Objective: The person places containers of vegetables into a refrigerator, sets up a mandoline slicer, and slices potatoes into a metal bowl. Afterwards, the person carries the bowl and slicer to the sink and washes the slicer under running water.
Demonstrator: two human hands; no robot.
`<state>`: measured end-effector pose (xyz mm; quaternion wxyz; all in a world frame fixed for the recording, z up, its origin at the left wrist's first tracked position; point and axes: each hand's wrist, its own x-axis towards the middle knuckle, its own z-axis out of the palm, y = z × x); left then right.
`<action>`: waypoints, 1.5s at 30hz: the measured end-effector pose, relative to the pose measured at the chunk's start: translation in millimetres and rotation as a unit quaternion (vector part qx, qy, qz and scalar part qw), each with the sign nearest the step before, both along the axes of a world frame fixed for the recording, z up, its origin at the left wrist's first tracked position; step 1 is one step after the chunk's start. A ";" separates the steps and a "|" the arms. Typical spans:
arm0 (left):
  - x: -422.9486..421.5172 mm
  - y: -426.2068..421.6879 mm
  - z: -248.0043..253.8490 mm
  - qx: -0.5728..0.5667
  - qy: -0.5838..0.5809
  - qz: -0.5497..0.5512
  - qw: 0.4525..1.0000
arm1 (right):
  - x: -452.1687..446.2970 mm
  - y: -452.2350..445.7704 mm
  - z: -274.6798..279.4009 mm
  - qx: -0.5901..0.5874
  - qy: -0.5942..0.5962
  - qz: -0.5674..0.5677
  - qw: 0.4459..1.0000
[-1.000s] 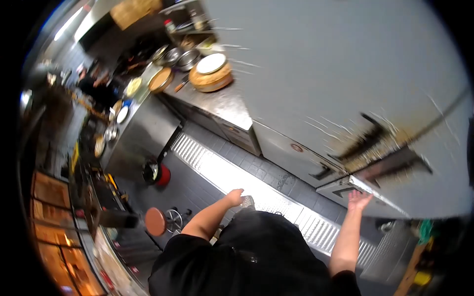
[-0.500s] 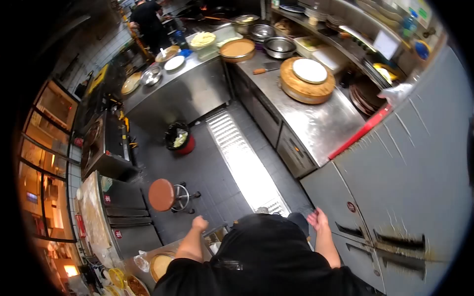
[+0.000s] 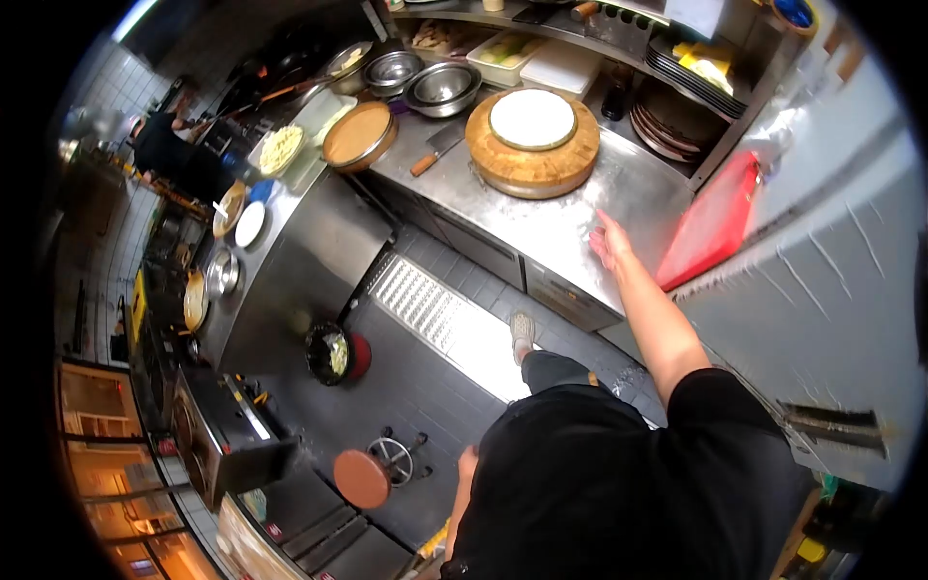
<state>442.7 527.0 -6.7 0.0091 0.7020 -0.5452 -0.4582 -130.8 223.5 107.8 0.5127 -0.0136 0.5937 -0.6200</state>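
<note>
My right hand (image 3: 609, 242) reaches forward over the steel counter (image 3: 546, 215), fingers stretched out and nothing in them. Just beyond it, a round wooden chopping block (image 3: 570, 164) carries a white round plate (image 3: 532, 118). To the block's left lies a cleaver (image 3: 435, 155) with a wooden handle. A red cutting board (image 3: 710, 222) leans against the grey cabinet right of my hand. My left hand (image 3: 468, 461) hangs low beside my body, partly hidden, and its fingers cannot be made out.
A brown round stool (image 3: 363, 479) stands on the dark floor, near a bin (image 3: 356, 356) with scraps inside. Metal bowls (image 3: 443, 89) and a round brown board (image 3: 360, 135) occupy the back counter. A grey cabinet (image 3: 822, 290) borders the right. Another person (image 3: 169, 150) works far left.
I have stepped forward toward the counter, and the view has turned right. My right hand has moved from my side out over the counter. My left hand has dropped closer to my body.
</note>
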 end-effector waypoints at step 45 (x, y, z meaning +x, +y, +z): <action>-239.2 -816.6 94.8 -0.257 0.069 -0.485 0.833 | 122.4 -24.2 10.0 0.285 0.241 -0.511 0.774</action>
